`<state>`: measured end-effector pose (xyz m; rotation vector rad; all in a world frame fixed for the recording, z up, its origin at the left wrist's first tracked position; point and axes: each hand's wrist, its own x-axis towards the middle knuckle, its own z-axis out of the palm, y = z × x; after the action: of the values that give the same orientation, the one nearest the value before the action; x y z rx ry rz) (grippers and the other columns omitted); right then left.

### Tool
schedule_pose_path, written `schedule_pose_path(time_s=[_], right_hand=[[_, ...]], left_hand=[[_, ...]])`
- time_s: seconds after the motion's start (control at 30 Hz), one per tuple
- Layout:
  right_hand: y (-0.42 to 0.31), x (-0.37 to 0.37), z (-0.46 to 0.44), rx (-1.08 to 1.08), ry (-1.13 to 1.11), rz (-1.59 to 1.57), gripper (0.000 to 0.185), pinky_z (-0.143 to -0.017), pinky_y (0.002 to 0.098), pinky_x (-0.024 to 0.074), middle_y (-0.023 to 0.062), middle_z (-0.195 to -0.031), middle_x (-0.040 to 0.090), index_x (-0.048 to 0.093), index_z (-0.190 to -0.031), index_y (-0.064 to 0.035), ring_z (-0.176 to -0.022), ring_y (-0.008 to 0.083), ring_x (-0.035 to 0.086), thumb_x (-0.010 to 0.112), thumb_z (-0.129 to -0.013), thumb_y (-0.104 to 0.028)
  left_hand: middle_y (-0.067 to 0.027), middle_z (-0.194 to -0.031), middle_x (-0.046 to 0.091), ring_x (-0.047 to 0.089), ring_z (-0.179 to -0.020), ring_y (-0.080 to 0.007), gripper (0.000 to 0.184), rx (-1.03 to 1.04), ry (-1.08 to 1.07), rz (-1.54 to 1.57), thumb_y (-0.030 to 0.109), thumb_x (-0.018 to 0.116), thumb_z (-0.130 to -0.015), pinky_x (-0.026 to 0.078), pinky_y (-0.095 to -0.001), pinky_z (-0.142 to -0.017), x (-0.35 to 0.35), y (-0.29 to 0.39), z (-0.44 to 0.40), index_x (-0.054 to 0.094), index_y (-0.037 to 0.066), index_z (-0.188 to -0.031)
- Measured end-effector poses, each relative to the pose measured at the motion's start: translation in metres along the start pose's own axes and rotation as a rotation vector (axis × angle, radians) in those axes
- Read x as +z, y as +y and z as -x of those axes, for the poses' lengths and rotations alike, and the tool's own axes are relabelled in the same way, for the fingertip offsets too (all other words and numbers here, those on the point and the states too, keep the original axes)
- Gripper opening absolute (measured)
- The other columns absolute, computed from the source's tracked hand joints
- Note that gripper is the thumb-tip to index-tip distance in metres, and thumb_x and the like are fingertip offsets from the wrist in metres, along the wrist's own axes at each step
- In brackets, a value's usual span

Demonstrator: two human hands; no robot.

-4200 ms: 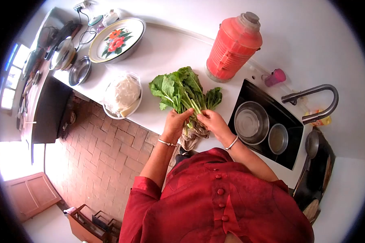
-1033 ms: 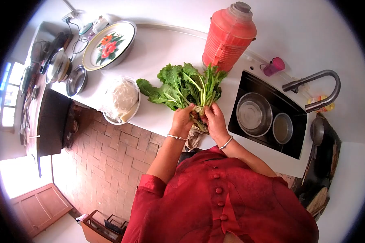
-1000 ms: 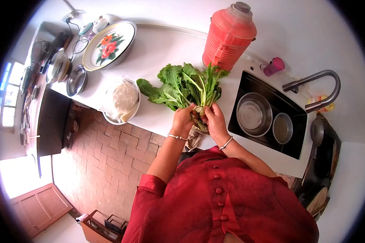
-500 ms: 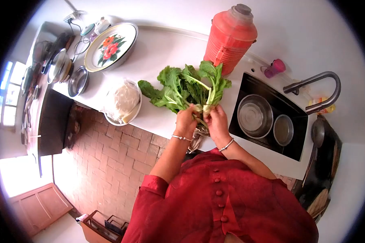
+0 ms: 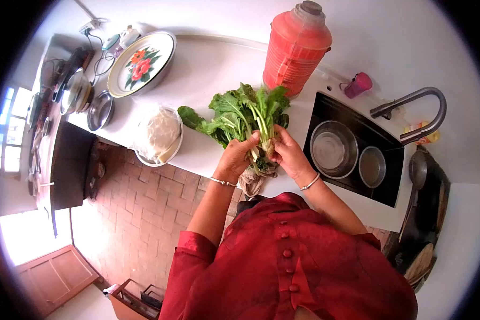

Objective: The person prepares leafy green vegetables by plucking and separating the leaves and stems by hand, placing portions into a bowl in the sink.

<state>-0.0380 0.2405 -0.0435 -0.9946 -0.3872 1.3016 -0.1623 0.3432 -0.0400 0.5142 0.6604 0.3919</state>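
Leafy greens (image 5: 229, 113) with pale stems spread over the white counter in front of me. My left hand (image 5: 239, 156) is closed around stems at the near end of the bunch, its thumb lying along them. Close beside it, my right hand (image 5: 292, 153) pinches the pale root end of an upright plant whose leaves point away from me. Fingers partly hide the stem bases. Below the hands, a crumpled brownish cloth-like thing (image 5: 252, 181) hangs at the counter's edge.
Left of the greens is a white bowl (image 5: 180, 140) with a plastic bag in it. A floral enamel basin (image 5: 168, 45) stands farther back. Behind the greens rises a red thermos flask (image 5: 296, 50). At right, a black sink (image 5: 317, 109) with a curved faucet (image 5: 437, 101) holds two metal bowls.
The hands have moved slightly apart. In my right hand, the plant now stands more upright, separated from the leaves on the left. The view has shifted a little.
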Motion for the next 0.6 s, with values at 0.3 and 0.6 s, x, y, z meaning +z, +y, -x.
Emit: schedule_pose_path(time_s=[0.3, 0.6], right_hand=[[0.006, -0.006, 0.004, 0.100, 0.063, 0.131, 0.032, -0.052, 0.0193, 0.0372, -0.0014, -0.075, 0.051, 0.045, -0.115, -0.0038, -0.061, 0.0058, 0.047, 0.053, -0.091, -0.023], [0.016, -0.015, -0.006, -0.254, 0.150, 0.902, 0.032, -0.061, 0.0302, 0.0450, 0.0047, -0.077, 0.058, 0.056, -0.094, 0.0026, -0.064, 0.0146, 0.054, 0.058, -0.086, -0.028]], left_hand=[[-0.0083, -0.089, 0.063, 0.062, -0.074, -0.0175, 0.020, 0.182, 0.005, -0.079, 0.006, 0.060, -0.082, 0.052, -0.0296, -0.066, -0.006, -0.013, -0.003, 0.057, -0.002, -0.100], [-0.0027, -0.082, 0.063, 0.057, -0.068, -0.0095, 0.013, 0.294, 0.136, -0.317, 0.006, 0.062, -0.080, 0.046, -0.0229, -0.061, 0.013, -0.018, 0.005, 0.061, 0.001, -0.092]])
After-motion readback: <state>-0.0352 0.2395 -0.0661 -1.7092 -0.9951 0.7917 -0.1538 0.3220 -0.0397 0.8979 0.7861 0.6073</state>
